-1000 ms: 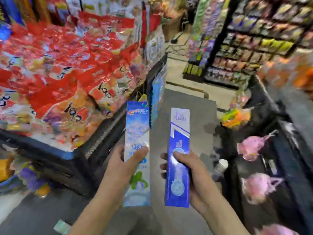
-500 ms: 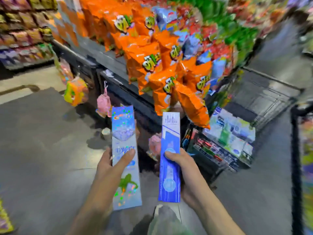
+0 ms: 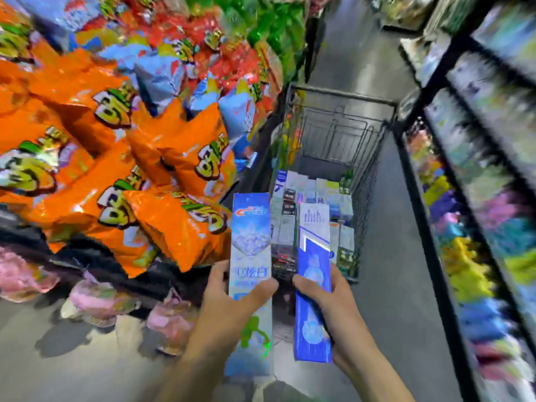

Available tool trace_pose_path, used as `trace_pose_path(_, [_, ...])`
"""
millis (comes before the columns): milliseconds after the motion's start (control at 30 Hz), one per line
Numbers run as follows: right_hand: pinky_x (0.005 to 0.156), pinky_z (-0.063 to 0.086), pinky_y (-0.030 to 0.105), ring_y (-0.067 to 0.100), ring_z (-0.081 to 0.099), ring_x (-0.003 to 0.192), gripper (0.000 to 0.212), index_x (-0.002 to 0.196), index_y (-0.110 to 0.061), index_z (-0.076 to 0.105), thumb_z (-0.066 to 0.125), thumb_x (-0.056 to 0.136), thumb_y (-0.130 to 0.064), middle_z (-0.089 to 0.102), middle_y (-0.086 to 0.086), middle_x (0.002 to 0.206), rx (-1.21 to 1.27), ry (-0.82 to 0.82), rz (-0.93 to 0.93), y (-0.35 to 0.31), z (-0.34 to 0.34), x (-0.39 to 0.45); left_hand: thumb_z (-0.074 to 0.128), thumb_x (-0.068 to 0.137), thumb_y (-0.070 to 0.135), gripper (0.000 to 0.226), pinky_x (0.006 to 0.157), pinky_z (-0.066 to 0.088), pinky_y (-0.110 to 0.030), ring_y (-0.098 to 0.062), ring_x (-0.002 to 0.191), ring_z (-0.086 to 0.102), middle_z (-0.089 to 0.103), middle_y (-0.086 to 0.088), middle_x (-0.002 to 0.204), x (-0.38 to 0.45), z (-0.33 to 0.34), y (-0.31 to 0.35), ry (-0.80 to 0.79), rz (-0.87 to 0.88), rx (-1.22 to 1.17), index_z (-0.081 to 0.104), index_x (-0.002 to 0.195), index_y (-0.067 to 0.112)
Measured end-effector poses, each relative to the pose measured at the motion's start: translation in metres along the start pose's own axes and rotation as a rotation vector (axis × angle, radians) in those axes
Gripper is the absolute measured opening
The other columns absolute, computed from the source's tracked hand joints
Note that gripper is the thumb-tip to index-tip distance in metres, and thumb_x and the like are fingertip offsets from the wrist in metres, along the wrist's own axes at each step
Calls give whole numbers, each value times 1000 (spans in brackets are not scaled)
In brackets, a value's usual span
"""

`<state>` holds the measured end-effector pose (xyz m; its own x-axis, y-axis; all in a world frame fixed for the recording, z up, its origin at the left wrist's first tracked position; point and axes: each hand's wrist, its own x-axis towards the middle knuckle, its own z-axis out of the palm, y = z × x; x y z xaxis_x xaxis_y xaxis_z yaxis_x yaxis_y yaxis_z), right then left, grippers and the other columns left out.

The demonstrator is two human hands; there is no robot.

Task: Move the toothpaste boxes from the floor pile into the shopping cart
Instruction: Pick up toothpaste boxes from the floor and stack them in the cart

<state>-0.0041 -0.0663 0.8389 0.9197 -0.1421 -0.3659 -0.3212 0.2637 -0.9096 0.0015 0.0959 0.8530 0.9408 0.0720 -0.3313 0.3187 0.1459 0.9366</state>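
The view has swung round, so the shopping cart (image 3: 342,95) now lies straight ahead. Left hand (image 3: 229,300) grips the Crest box (image 3: 251,248), right hand (image 3: 327,297) grips the blue box (image 3: 313,262); both long axes point far, toward the basket.

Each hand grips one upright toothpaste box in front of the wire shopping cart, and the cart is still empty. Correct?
Not quite: the cart isn't empty. The head view shows the dark wire shopping cart already holding a layer of boxes on its bottom. The rest stands: the left hand grips the pale holographic toothpaste box and the right hand grips the dark blue toothpaste box, both upright before the cart.
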Motion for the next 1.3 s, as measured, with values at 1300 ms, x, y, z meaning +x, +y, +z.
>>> trace_pose_path(1300, [91, 58, 45, 21, 72, 95, 65, 120, -23, 54, 82, 62, -32, 73, 4, 110, -164, 267, 342, 38, -172, 347, 82, 74, 37, 28, 67, 52, -20, -3, 81, 67, 67, 8, 88, 326, 189, -97, -73, -161, 758, 58, 87, 32])
